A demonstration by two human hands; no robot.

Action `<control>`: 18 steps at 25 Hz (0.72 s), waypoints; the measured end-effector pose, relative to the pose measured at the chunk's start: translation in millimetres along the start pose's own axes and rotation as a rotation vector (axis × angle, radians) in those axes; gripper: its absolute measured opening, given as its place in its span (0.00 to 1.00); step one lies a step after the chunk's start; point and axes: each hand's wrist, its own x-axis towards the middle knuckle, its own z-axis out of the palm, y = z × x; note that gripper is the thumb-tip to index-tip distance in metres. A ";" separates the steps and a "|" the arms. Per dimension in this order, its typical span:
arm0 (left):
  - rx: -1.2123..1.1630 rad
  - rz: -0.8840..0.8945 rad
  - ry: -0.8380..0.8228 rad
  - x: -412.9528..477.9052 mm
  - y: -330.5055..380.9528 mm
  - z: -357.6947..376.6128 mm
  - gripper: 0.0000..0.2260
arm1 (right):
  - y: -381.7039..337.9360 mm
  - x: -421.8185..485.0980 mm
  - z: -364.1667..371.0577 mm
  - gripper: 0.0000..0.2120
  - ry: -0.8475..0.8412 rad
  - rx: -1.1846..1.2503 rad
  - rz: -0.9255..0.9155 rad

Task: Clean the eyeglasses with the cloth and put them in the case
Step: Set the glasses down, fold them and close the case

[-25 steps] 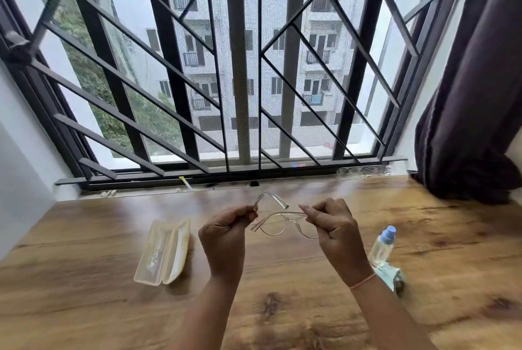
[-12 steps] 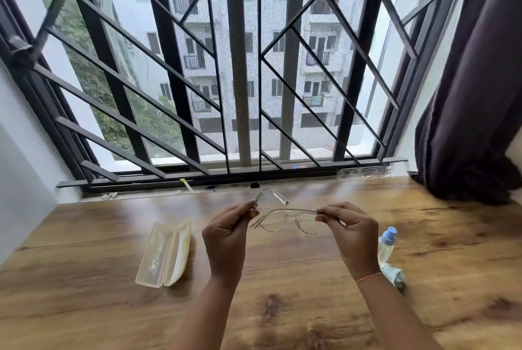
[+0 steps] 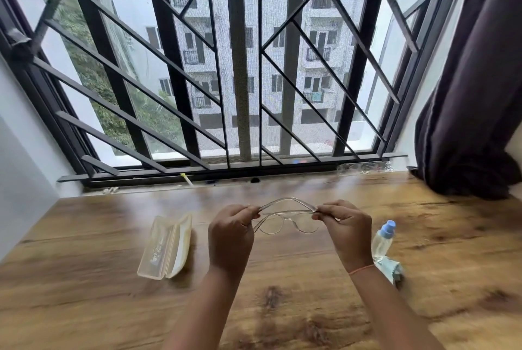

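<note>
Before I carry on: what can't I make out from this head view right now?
Head view, eyeglasses: the clear lenses are small and blurred, so smudges cannot be judged.
Head view, cloth: partly hidden behind the wrist of the right hand and the bottle; only a crumpled bit shows.
Head view, case: open, but blur hides its inside and its print.

Clear glossy plastic eyeglasses (image 3: 285,218), translucent plastic case (image 3: 165,248), grainy wood table (image 3: 84,293)

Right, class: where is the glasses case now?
In the head view the case lies open on the table, just left of the left hand gripping the eyeglasses.
</note>
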 end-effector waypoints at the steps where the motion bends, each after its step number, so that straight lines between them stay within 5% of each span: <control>1: 0.026 0.021 -0.018 -0.4 0.1 -0.1 0.11 | 0.0 -0.5 -0.5 0.12 0.003 -0.005 -0.007; 9: 0.129 0.105 -0.101 -3.3 1.2 -0.1 0.10 | 0.8 -0.7 -9.7 0.10 -0.067 0.028 0.001; 18: 0.115 0.060 -0.168 -5.5 -0.3 -0.3 0.07 | -0.8 4.1 -15.5 0.20 -0.197 0.126 0.201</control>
